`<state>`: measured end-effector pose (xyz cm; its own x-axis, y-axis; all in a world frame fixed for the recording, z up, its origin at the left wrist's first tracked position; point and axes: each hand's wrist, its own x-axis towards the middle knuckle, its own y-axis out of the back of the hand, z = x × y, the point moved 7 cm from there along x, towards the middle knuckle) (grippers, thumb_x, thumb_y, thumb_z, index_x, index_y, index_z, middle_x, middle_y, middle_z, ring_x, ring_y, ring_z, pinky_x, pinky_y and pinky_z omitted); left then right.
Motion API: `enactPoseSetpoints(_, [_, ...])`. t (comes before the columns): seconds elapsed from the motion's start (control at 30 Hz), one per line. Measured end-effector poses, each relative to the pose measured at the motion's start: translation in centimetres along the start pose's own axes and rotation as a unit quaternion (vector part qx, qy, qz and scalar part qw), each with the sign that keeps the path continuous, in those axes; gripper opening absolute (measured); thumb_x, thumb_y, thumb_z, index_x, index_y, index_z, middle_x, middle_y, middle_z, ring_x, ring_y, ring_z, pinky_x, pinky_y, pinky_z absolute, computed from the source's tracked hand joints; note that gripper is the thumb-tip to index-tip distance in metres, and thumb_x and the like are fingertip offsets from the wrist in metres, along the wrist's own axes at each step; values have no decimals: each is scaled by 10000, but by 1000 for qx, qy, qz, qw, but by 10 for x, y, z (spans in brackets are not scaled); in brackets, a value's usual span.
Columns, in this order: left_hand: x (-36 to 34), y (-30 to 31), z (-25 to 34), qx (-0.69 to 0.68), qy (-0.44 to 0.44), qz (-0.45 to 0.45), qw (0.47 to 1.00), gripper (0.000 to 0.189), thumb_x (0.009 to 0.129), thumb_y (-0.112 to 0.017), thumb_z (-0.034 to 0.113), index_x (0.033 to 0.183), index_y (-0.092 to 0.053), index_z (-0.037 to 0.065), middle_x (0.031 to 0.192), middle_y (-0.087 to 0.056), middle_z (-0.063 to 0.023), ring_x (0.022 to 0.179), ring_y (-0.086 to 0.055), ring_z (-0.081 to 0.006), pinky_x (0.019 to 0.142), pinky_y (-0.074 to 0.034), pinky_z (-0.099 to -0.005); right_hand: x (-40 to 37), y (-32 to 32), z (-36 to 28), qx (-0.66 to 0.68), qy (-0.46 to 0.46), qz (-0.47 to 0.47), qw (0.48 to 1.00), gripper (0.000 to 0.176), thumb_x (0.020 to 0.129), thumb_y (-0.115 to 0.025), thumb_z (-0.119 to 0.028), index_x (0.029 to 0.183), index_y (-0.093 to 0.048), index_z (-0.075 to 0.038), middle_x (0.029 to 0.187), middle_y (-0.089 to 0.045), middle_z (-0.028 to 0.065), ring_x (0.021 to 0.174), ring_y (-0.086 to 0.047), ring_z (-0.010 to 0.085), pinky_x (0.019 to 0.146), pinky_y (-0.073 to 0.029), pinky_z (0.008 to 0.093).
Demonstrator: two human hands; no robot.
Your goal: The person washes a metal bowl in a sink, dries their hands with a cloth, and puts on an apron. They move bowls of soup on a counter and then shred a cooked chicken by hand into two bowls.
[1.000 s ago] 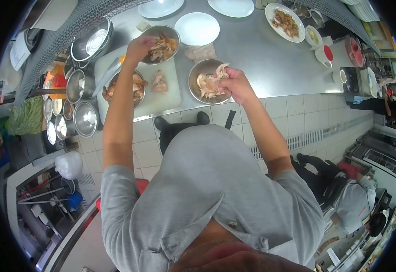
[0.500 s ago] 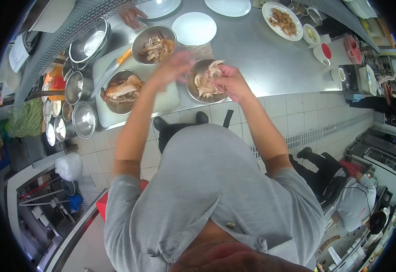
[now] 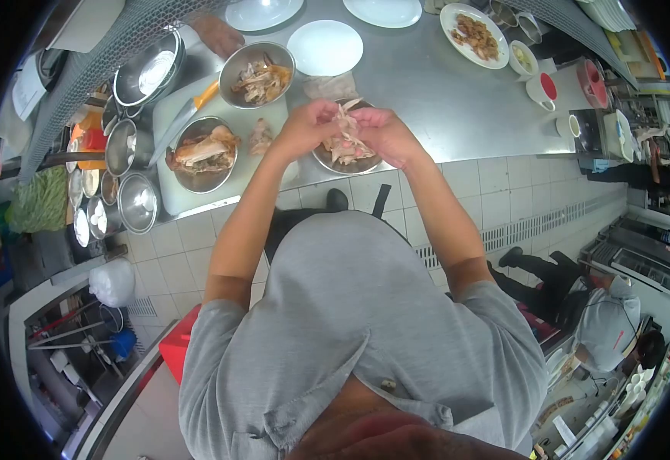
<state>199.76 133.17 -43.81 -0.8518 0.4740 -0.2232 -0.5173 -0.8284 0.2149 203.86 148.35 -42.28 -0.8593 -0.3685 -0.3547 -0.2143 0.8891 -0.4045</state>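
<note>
My left hand (image 3: 309, 126) and my right hand (image 3: 384, 136) meet over a steel bowl (image 3: 327, 162) of pale meat pieces. Between them, the fingers of both hands pinch a strip of shredded meat (image 3: 346, 123). Left of my left hand, a small piece of meat (image 3: 260, 136) lies on the white cutting board (image 3: 277, 115). A second bowl (image 3: 227, 79) with meat scraps stands above it. Farther left, a third bowl (image 3: 231, 170) holds a large browned piece of poultry, beside a knife with an orange handle (image 3: 207, 93).
White plates (image 3: 325, 48) lie along the far side of the steel table (image 3: 419, 92). A plate of browned food (image 3: 457, 46) and cups (image 3: 542, 90) stand at the right. Several steel bowls (image 3: 137, 202) sit at the left. Another person's hand (image 3: 217, 35) rests at the far edge.
My left hand has moved right, from above the board to the meat at my right hand, and now grips it too. A small meat piece now shows on the board.
</note>
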Motion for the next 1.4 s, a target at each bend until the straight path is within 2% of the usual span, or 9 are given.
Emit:
enactPoseSetpoints(0.17, [-6, -5, 10, -61, 36, 5, 997, 283, 877, -756, 190, 1055, -622, 16, 982, -664, -53, 865, -647, -107, 694, -525, -263, 1, 8, 4, -29, 16, 11, 999, 252, 911, -649, 23, 1155, -621, 80, 970, -713, 129, 818, -707, 174, 701, -594, 269])
enactPoseSetpoints(0.27, [-17, 3, 29, 96, -61, 99, 989, 289, 849, -785, 214, 1011, -645, 19, 914, -682, -44, 796, -653, -102, 665, -526, -266, 3, 14, 9, 21, 28, 64, 997, 242, 913, -643, 22, 1148, -610, 73, 995, -706, 132, 826, -704, 177, 712, -593, 277])
enactPoseSetpoints(0.37, [-24, -14, 17, 70, 10, 44, 997, 285, 834, -795, 264, 924, -674, 21, 808, -699, -47, 717, -658, -122, 641, -528, -284, 3, 21, 15, 42, 43, 121, 991, 244, 911, -634, 31, 1150, -600, 68, 1009, -698, 128, 843, -696, 175, 732, -585, 288])
enactPoseSetpoints(0.47, [-35, -23, 37, 144, -47, 79, 985, 265, 823, -785, 275, 873, -695, 30, 743, -714, -67, 660, -676, -155, 632, -534, -303, 4, 20, 18, 29, 63, 143, 987, 244, 912, -629, 34, 1152, -597, 64, 1005, -696, 121, 853, -686, 170, 742, -570, 290])
enactPoseSetpoints(0.77, [-31, -20, 34, 238, -62, 125, 961, 204, 814, -762, 220, 898, -696, 46, 781, -727, -105, 716, -723, -226, 667, -553, -342, 9, 13, 23, 114, 56, 147, 981, 227, 920, -605, 47, 1146, -591, 59, 1023, -690, 140, 881, -680, 183, 755, -577, 290])
enactPoseSetpoints(1.03, [-30, -20, 11, 139, -48, 125, 981, 195, 801, -762, 130, 926, -656, 24, 801, -717, -87, 722, -713, -189, 686, -555, -320, 7, 15, 25, 172, 58, 162, 970, 224, 913, -585, 75, 1136, -566, 91, 1039, -670, 198, 909, -693, 251, 823, -609, 351])
enactPoseSetpoints(1.17, [-36, -15, 11, 206, 8, 108, 973, 239, 802, -757, 123, 1003, -667, 33, 859, -717, -76, 768, -695, -154, 733, -555, -321, 5, 17, 14, 188, 80, 163, 965, 223, 907, -576, 82, 1128, -551, 94, 1054, -661, 218, 925, -696, 285, 838, -612, 379])
enactPoseSetpoints(1.27, [-32, -26, 18, 230, -72, 57, 969, 305, 804, -756, 128, 1089, -675, 57, 946, -719, -67, 814, -682, -143, 762, -552, -323, 5, 24, 11, 198, 90, 159, 963, 238, 905, -584, 75, 1139, -540, 86, 1060, -657, 228, 935, -697, 302, 844, -612, 393])
enactPoseSetpoints(1.4, [-18, -45, -2, 27, -53, -14, 998, 315, 844, -727, 106, 1147, -665, 46, 942, -698, -41, 819, -661, -135, 728, -540, -291, 4, 19, 4, 236, 94, 128, 959, 259, 903, -590, 68, 1156, -533, 71, 1061, -657, 232, 946, -698, 315, 852, -612, 404])
